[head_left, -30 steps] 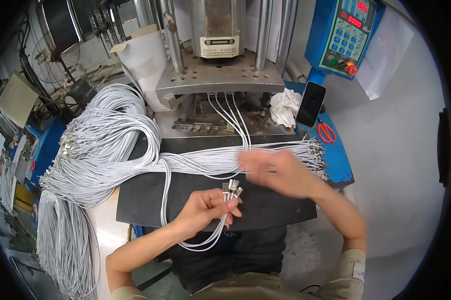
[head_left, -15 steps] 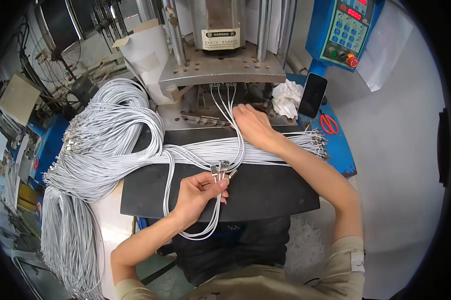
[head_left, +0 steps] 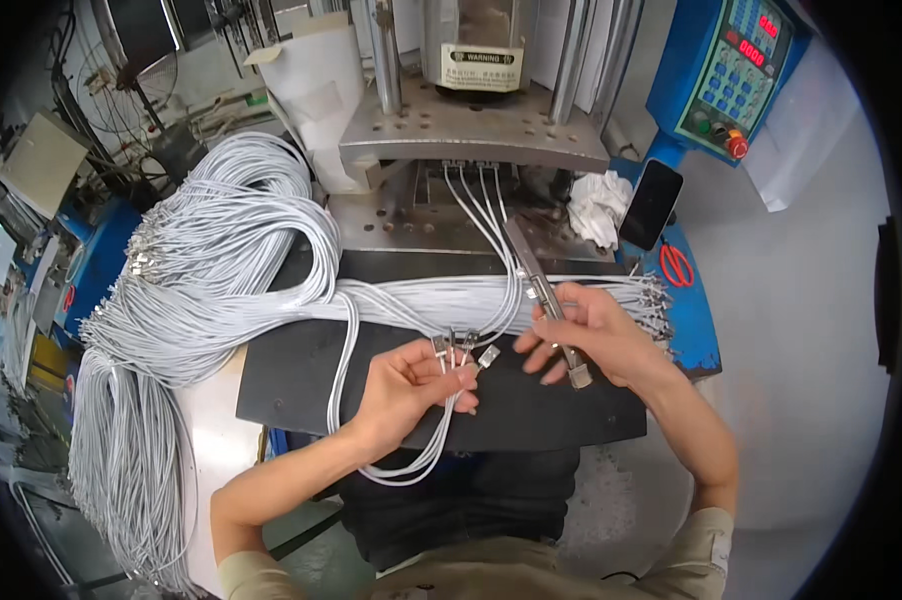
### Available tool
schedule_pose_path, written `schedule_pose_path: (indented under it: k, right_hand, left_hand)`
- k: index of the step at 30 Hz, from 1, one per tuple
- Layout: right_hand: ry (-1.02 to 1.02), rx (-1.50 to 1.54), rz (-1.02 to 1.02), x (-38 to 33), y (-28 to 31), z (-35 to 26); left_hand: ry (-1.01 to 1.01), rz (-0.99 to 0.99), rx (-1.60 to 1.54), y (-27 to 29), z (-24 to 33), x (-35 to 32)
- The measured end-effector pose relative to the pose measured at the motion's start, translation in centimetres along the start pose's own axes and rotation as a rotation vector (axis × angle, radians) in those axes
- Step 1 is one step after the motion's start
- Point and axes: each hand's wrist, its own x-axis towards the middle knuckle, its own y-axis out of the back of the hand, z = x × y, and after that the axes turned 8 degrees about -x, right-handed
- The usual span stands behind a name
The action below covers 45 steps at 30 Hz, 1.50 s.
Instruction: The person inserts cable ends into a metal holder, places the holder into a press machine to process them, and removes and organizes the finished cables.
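Cables [head_left: 449, 400], white, a small bunch: I see them pinched in the left hand [head_left: 411, 385], fingers [head_left: 458, 377] closed around them just below the metal plugs [head_left: 463, 350]. The plugs fan out above the fingertips, pointing up and away from me; the slack loops down past the wrist and off the near edge of the mat [head_left: 301, 385].

Bar [head_left: 548, 300], metal, long and narrow: I see it gripped in the right hand [head_left: 591, 335], thumb on top and fingers curled beneath. One end sticks out toward me past the fingers, the other reaches up to the press [head_left: 471, 135]. The bar lies just right of the plugs, not touching them as far as I can tell.

Mat, black, flat on the surface: both hands hover over it.

Cable bundle [head_left: 421, 298], white: laid across the far edge of the mat, running left into a large heap [head_left: 211, 270] that spills over the left side of the surface. Plug ends show at its right end beside the right hand.

Press, grey steel: four white leads hang from its slot down toward the bar.

Rag [head_left: 598, 205], white, crumpled: right of the press base. Phone [head_left: 651, 203], dark: leaning just beside it. Scissors [head_left: 676, 265], red handles: on the blue ledge. Control box [head_left: 736, 75], blue: upper right. No containers with contents I can make out.
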Motion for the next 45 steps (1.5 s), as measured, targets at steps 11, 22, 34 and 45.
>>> schedule_pose_path:
  k: [11, 22, 34, 45]
  right_hand:
    - [0.037, 0.070, -0.213, 4.0, -4.2, 1.8]
    - [0.072, -0.001, -0.228, 3.6, -3.3, 1.3]
    - [0.081, -0.070, -0.202, 3.4, -2.9, 1.8]
    - [0.127, -0.134, -0.205, 2.7, -1.4, 1.6]
  left_hand:
    - [0.021, 0.012, -0.018, -0.3, -1.0, -0.6]
    - [0.107, -0.031, 0.251, 1.0, 0.5, 0.0]
    - [0.139, -0.045, 0.204, 0.0, 0.6, 0.2]
    - [0.127, -0.102, 0.262, 0.7, 0.6, -0.1]
